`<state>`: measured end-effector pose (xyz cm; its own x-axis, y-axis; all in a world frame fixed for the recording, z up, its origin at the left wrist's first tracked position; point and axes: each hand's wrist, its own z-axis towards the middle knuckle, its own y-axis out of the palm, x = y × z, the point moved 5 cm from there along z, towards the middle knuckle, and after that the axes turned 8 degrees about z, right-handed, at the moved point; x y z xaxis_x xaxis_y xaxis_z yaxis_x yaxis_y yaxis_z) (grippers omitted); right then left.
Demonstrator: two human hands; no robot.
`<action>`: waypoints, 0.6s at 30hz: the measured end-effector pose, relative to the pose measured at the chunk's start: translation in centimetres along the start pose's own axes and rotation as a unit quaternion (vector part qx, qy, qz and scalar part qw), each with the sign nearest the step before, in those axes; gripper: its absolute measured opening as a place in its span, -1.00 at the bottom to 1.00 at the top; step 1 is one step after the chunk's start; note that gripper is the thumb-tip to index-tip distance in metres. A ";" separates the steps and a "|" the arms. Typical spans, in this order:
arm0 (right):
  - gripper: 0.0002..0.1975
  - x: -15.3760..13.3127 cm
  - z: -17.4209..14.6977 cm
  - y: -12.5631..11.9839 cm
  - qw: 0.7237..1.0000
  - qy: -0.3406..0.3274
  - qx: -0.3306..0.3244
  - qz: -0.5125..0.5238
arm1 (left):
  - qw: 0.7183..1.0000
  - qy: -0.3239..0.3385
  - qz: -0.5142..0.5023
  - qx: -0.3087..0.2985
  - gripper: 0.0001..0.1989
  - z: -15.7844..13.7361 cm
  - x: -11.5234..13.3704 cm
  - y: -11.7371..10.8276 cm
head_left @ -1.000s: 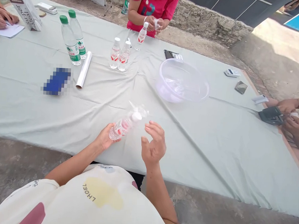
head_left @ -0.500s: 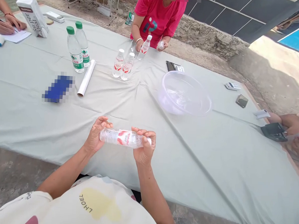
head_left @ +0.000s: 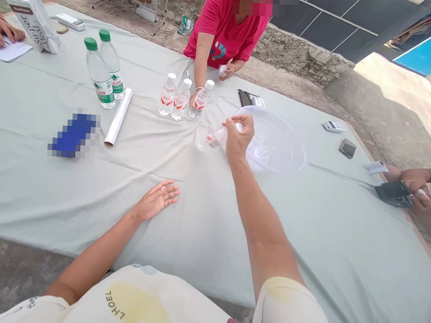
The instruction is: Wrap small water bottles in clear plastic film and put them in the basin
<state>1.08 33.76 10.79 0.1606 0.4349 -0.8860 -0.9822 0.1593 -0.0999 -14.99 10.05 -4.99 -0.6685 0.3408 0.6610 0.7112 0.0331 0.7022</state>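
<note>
Held out over the table, my right hand [head_left: 240,136] grips a clear plastic water bottle [head_left: 210,140] near its cap end, the base tilted to the left. The bottle is beside the near left rim of a translucent plastic basin [head_left: 290,170]; part of it is hidden behind my fingers. My left hand [head_left: 159,200] is empty, palm up with fingers spread, over the cloth. Beyond the bottle, small water bottles with white caps [head_left: 181,101] stand in a row. A person in a pink shirt [head_left: 222,36] has one hand at the rightmost bottle [head_left: 200,100].
Two green-capped bottles [head_left: 103,81] and a white roll [head_left: 118,118] lie left of centre, near a blurred blue object [head_left: 73,135]. A white box [head_left: 33,22] stands far left. Hands at the right edge hold a dark device [head_left: 394,193]. A light cloth [head_left: 305,243] covers the table.
My right hand has carried the bottle forward and right, toward the basin. My left hand has let go of it. Across the table, the person has set a bottle beside the other two.
</note>
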 end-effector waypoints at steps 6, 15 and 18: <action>-0.82 4.9 5.4 3.3 0.991 0.096 -0.016 -0.086 | 1.000 -0.007 0.001 0.001 -0.67 0.0 0.2 0.0; -0.50 2.1 8.5 2.0 0.981 0.063 -0.127 -0.132 | 1.000 -0.016 0.001 0.004 -0.67 0.2 0.4 0.0; -0.70 2.7 10.0 -3.2 0.965 0.070 -0.071 -0.241 | 1.000 -0.017 0.002 0.006 -0.67 0.2 0.4 0.0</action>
<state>5.64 43.27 13.22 0.5966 0.2148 -0.7733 -0.8023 0.1853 -0.5675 -15.23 10.41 -4.74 -0.6579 0.3724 0.6546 0.7169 0.0432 0.6959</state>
